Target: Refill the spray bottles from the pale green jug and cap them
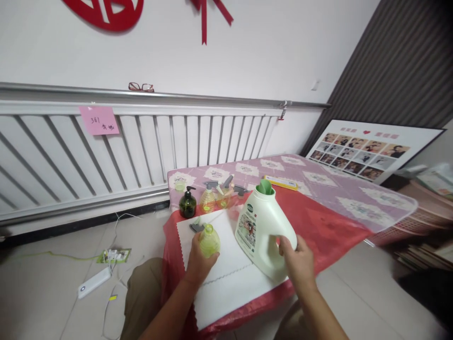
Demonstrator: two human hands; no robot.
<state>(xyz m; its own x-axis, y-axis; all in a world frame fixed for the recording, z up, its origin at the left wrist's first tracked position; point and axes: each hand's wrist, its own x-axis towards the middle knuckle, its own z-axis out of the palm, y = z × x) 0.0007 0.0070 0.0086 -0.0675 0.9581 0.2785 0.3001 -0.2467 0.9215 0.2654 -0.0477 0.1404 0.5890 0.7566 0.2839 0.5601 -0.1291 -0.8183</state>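
My left hand [201,259] is wrapped round a small yellow-green spray bottle [209,242] with its neck open and no spray head on it. A dark grey trigger spray head [197,227] lies on the white sheet [226,295] just behind that bottle. On the right, my right hand [299,259] grips the handle of a large pale green detergent jug [264,231]. The jug stands nearly upright, and a darker green spout shows in its uncapped mouth. The two containers are apart.
Behind stand a dark green pump bottle [188,204] and clear spray bottles [207,198]. A yellow-edged box [281,182] lies on the red plastic sheet [318,226], over a purple patterned tabletop [300,172]. A power strip [113,255] and power bank [94,282] lie on the floor.
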